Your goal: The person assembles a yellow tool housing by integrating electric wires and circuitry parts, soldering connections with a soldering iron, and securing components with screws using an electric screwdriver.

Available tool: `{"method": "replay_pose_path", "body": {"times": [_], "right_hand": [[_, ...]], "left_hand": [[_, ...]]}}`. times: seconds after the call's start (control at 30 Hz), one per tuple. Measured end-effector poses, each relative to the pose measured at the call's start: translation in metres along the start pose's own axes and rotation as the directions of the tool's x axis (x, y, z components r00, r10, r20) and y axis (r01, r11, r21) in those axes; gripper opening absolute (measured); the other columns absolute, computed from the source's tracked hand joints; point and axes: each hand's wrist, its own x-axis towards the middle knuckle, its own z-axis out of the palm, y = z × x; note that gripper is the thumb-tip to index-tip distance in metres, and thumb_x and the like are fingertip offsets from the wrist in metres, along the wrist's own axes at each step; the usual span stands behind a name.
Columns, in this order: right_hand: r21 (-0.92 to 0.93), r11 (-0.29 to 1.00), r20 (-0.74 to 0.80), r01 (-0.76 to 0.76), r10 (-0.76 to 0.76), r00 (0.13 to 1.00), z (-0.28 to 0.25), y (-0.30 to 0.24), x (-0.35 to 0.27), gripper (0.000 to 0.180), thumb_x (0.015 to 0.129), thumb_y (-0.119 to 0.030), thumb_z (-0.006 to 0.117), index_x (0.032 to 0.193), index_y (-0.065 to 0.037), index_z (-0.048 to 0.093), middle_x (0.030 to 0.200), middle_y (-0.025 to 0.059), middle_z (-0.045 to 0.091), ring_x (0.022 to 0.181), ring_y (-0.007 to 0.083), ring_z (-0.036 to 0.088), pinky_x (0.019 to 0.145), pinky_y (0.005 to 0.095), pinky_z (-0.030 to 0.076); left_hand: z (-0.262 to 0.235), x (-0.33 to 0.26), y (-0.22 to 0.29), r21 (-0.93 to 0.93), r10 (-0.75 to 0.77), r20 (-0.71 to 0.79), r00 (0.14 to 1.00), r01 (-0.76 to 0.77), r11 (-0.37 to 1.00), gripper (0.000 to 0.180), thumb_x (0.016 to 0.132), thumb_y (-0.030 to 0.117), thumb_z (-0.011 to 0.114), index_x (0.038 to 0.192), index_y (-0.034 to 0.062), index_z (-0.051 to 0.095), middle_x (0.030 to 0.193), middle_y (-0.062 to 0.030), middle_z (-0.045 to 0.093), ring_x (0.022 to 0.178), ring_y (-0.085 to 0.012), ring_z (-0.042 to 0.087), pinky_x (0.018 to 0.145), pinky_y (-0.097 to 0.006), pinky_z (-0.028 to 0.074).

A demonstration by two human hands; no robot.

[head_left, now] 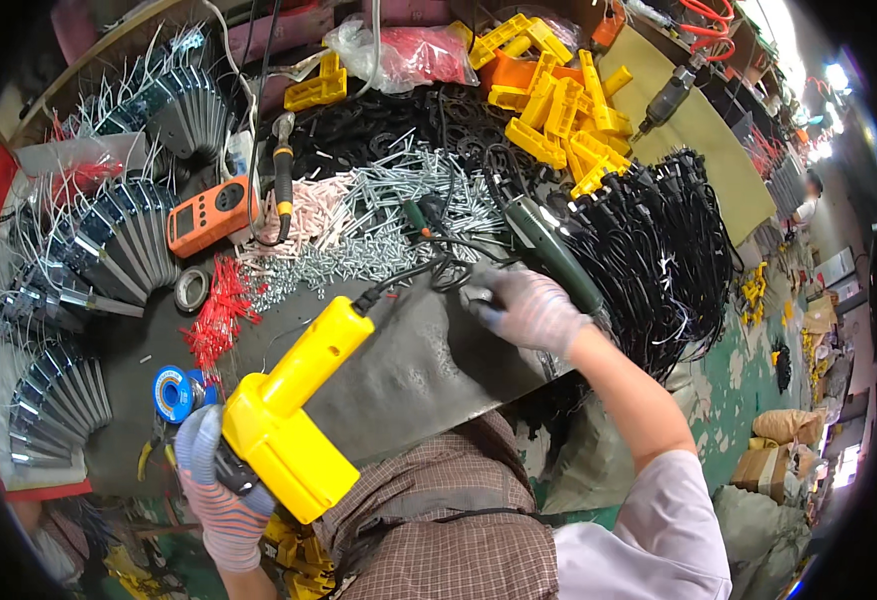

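My left hand [216, 490], in a striped knit glove, grips a yellow plastic tool housing [293, 440] by its wide end. The housing is tilted, its round handle pointing up and to the right. From the handle's end a black power cord [398, 284] runs right over the bench towards my right hand [533, 312]. That gloved hand is closed, its fingers curled at the cord's loops; what lies inside the fingers is hidden. Just right of it lies a dark green electric screwdriver [553, 250].
Screws [408, 180], pink sleeves [308, 215] and red ties [220, 318] are heaped on the dark bench [378, 380]. Black cords [658, 260] lie right, yellow housings [558, 110] behind. At left are metal plates [108, 250], an orange meter [210, 215], a soldering iron [283, 170] and a blue solder spool [173, 394].
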Motion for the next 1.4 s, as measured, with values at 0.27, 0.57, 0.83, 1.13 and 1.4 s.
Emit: {"method": "replay_pose_path", "body": {"times": [0.27, 0.57, 0.83, 1.13, 1.4], "right_hand": [[0.224, 0.895, -0.257, 0.387, -0.329, 0.909, -0.012, 0.016, 0.06, 0.065, 0.076, 0.001, 0.047, 0.138, -0.018, 0.049, 0.116, 0.0227, 0.058, 0.093, 0.0368, 0.062, 0.082, 0.0421, 0.05], [0.235, 0.889, -0.597, 0.393, -0.187, 0.78, 0.004, 0.03, 0.119, 0.009, 0.088, -0.008, 0.064, 0.096, -0.003, 0.062, 0.088, 0.0067, 0.062, 0.079, 0.0165, 0.06, 0.074, 0.0282, 0.051], [0.335, 0.9, -0.186, 0.281, -0.229, 0.956, -0.046, -0.042, 0.033, 0.032, 0.079, -0.017, 0.078, 0.104, -0.002, 0.066, 0.087, 0.0082, 0.064, 0.08, 0.0195, 0.061, 0.076, 0.0315, 0.049], [0.714, 0.516, -0.324, 0.472, -0.354, 0.877, -0.011, -0.168, 0.09, 0.016, 0.091, -0.004, 0.058, 0.105, 0.002, 0.063, 0.093, 0.0064, 0.069, 0.092, 0.0135, 0.064, 0.085, 0.0284, 0.05], [0.815, 0.449, -0.246, 0.367, -0.305, 0.92, -0.001, -0.207, 0.219, 0.021, 0.086, 0.001, 0.06, 0.106, -0.005, 0.059, 0.092, 0.0071, 0.067, 0.084, 0.0118, 0.063, 0.073, 0.0275, 0.052]], "left_hand": [[-0.024, -0.001, -0.005, 0.197, 0.077, 0.14, 0.987, -0.104, 0.975, 0.072, 0.065, 0.017, 0.082, 0.13, 0.0119, 0.051, 0.126, -0.0156, 0.051, 0.114, -0.0342, 0.053, 0.099, -0.044, 0.043], [0.014, 0.013, -0.011, -0.186, -0.06, -0.045, 0.997, 0.05, 0.981, 0.077, 0.06, 0.007, 0.086, 0.129, 0.0088, 0.053, 0.129, -0.014, 0.05, 0.115, -0.0318, 0.053, 0.099, -0.041, 0.044], [0.019, 0.021, 0.029, -0.706, -0.427, 0.681, 0.594, 0.378, -0.6, 0.036, 0.094, 0.025, 0.055, 0.121, 0.0028, 0.058, 0.113, -0.0147, 0.066, 0.1, -0.0282, 0.065, 0.091, -0.041, 0.053], [0.037, -0.084, 0.036, -0.685, -0.513, 0.725, 0.46, 0.559, -0.467, 0.049, 0.087, 0.02, 0.069, 0.131, 0.007, 0.052, 0.127, -0.0093, 0.059, 0.114, -0.0211, 0.058, 0.104, -0.037, 0.041], [0.041, -0.077, 0.038, -0.612, -0.647, 0.232, 0.726, 0.626, 0.483, 0.04, 0.095, 0.024, 0.057, 0.123, -0.0043, 0.052, 0.117, -0.021, 0.06, 0.107, -0.0313, 0.058, 0.093, -0.039, 0.044]]}}
